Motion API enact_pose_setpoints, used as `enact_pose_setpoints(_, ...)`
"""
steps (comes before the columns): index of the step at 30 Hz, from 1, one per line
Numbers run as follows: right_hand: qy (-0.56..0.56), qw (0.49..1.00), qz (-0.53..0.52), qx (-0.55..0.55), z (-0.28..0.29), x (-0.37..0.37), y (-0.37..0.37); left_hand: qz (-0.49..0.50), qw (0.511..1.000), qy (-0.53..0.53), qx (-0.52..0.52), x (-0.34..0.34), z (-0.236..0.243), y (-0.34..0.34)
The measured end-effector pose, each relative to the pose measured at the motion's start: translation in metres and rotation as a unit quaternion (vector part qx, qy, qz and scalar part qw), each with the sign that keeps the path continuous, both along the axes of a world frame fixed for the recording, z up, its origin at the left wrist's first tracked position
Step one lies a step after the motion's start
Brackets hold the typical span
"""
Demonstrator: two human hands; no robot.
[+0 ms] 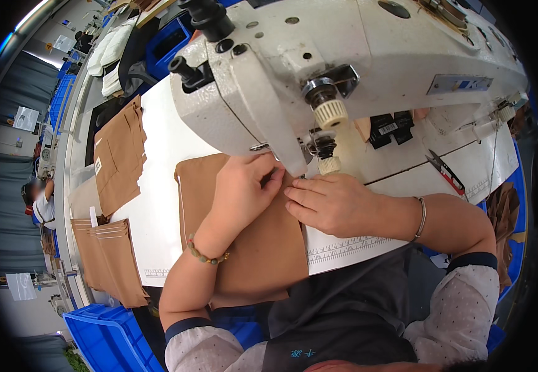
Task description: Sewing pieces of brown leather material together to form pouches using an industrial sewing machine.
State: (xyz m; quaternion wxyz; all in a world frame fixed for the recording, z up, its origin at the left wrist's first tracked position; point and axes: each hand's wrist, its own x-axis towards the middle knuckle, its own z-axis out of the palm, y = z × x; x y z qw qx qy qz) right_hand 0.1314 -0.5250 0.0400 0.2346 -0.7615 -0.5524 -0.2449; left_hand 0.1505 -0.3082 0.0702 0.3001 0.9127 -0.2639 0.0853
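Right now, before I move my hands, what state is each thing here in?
Left hand: thumb and fingers drawn together near the needle area
Right hand: fingers resting on the cloth
Brown cloth: spread out under both hands
Sewing machine: running or stopped, cannot tell
Snips: lying down, blades parted
Brown stack: piled in layers, at left
Black labels: lying beneath the machine arm

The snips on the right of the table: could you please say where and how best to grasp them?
Probably by the red handle end, from the near right: the snips lie with blades pointing away, handles toward the right forearm.
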Motion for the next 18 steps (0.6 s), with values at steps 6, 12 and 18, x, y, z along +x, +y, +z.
enact_pose_setpoints(6,-0.011,1.0,0.005,-0.004,-0.002,0.001,-0.001,-0.069,0.979,-0.12,0.151,-0.02,0.007,0.0)
enact_pose_setpoints(12,-0.028,1.0,0.01,0.011,-0.003,0.001,0.002,-0.054,0.972,-0.158,0.168,-0.029,0.0,0.004)
enact_pose_setpoints(18,-0.031,0.999,0.001,0.013,-0.004,0.008,-0.002,-0.011,0.962,-0.19,0.194,-0.029,-0.005,-0.008)
